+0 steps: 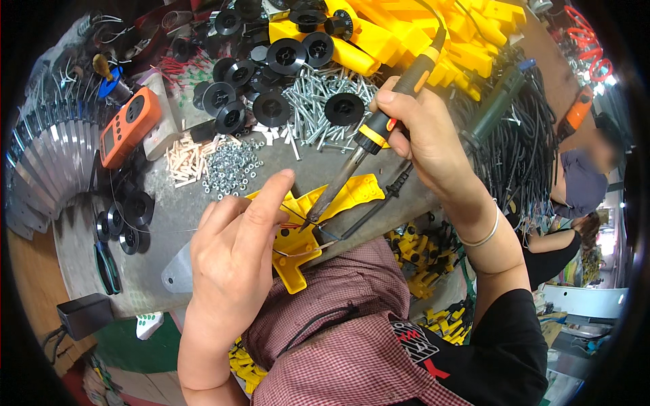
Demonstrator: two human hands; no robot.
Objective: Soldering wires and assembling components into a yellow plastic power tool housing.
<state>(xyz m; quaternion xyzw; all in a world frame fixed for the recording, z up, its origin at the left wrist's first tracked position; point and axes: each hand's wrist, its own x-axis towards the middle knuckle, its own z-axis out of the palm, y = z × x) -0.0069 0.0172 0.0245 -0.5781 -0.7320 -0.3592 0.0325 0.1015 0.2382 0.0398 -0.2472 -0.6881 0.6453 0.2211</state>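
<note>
My right hand [423,125] is closed around the black-and-yellow handle of a soldering iron [369,135]. Its metal barrel slants down to the left, and the tip is at the inside of a yellow plastic housing [291,271] at the table's front edge. A black cable [365,220] with a ribbed sleeve crosses the housing and ends in thin leads. Beside the housing, my left hand [233,237] has curled fingers with the index finger raised. A thin solder wire [162,231] runs into it from the left; the pinch itself is partly hidden.
Metal screws [325,101], nuts [233,166] and black round discs [271,108] cover the table's back. Yellow housings [393,34] are piled behind, black cables [508,142] at the right. An orange meter [128,128] and cutters [106,265] lie left. Other people [582,179] sit far right.
</note>
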